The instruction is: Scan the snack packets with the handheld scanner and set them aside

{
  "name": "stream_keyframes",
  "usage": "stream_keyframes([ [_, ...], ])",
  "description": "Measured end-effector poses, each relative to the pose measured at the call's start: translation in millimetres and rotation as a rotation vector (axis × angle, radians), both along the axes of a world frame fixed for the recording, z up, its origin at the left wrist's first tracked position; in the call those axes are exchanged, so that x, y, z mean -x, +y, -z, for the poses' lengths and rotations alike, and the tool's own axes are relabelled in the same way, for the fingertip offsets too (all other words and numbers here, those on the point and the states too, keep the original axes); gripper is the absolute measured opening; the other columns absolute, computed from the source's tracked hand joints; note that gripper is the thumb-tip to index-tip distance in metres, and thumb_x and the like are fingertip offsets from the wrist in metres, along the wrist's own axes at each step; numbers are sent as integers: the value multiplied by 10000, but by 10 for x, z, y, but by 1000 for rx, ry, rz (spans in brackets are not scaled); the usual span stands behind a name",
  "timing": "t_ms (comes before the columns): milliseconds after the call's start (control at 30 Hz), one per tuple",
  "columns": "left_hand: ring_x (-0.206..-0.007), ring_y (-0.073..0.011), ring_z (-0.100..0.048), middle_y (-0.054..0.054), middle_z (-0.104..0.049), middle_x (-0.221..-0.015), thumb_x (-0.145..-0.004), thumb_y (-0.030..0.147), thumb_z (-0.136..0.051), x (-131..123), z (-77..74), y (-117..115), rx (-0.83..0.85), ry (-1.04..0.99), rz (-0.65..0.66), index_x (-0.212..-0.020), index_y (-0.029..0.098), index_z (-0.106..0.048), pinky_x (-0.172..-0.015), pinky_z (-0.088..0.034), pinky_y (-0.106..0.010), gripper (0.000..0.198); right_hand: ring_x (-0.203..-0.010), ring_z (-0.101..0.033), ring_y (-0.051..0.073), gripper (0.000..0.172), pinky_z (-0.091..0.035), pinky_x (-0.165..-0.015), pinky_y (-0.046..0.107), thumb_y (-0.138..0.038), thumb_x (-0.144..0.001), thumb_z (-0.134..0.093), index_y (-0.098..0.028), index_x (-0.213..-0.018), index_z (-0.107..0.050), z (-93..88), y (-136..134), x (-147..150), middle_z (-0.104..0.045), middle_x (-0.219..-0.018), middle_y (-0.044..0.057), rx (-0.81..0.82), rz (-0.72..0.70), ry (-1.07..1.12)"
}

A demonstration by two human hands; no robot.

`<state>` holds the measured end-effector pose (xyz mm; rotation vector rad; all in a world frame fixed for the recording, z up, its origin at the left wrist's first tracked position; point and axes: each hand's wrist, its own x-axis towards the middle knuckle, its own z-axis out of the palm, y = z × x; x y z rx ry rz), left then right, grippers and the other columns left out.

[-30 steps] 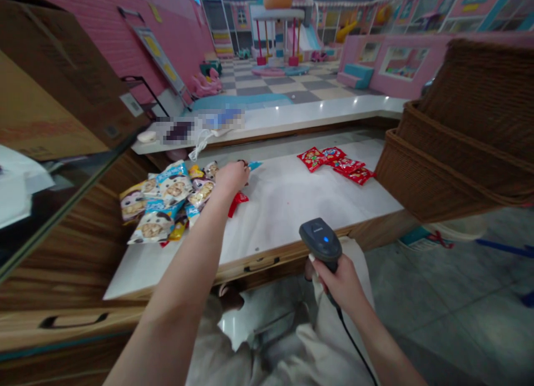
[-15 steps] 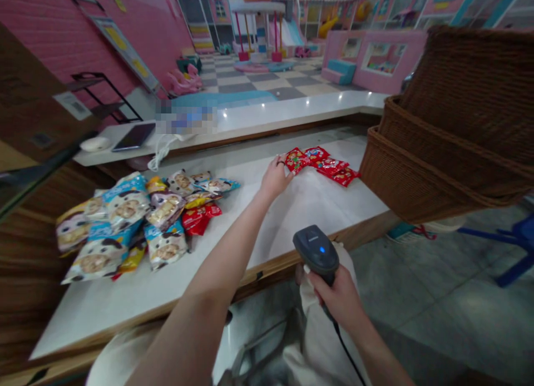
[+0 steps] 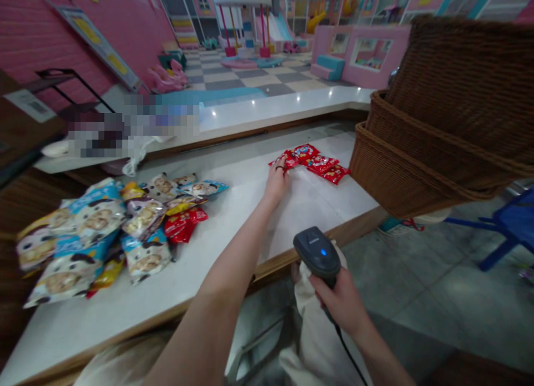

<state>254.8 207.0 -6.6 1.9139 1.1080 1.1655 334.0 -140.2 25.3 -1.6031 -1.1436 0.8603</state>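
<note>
In the head view, the left hand (image 3: 276, 183) rests loosely open, fingertips on the red packets (image 3: 311, 162) on the bench (image 3: 317, 208); the right hand (image 3: 340, 302) grips a scanner (image 3: 316, 253), holding it clear of the snack packets (image 3: 95, 236) piled farther left.

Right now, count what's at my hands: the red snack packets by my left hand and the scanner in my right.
Red snack packets by the left hand: 4
Barcode scanner in the right hand: 1
Total: 5
</note>
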Motion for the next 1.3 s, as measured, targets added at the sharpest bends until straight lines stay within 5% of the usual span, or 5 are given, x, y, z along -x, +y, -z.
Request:
stream_keyframes([
  [233,-1499,-300,-673,-101,-796,-1481,-994,355,-762,860,-140,-1091,301,-628,10,-1346,246,-771,-1358,-453,-515,370,-616,-700,257,274,-524,-528,281,-470,-835,-715,-296,-654,-603,-116,-72,193,-585,-504,7,-33,-15,37],
  [433,-1010,-222,-812,-61,-860,-1134,-875,299,-832,1399,-202,-1695,692,-947,-60,-1118,209,-765,-990,-691,-408,268,-506,-612,222,268,-502,-529,304,-455,-823,-662,-319,-627,-541,-235,-142,371,-526,-464,-30,-42,-75,19],
  [700,-785,-185,-786,-34,-849,-976,-782,457,-995,1480,-96,-1879,664,-848,-157,-1027,214,-701,-663,-594,-257,454,-407,-540,186,207,-433,-469,294,-454,-801,-664,-298,-684,-594,-253,-200,574,-544,-450,-49,4,-94,55],
  [1000,-1037,-256,-845,-42,-875,-1038,-742,569,-1017,1468,11,-1864,597,-850,-112,-1002,234,-698,-991,-651,-384,530,-412,-554,182,227,-410,-445,278,-459,-827,-690,-296,-709,-586,-332,-146,661,-577,-461,-36,-11,-109,37],
  [1300,-1046,-286,-853,-54,-883,-1059,-775,550,-963,1450,33,-1863,590,-838,-112,-1030,240,-731,-1000,-678,-425,463,-436,-582,182,242,-445,-497,286,-468,-821,-661,-296,-675,-573,-362,-125,689,-591,-474,-30,-15,-120,8],
])
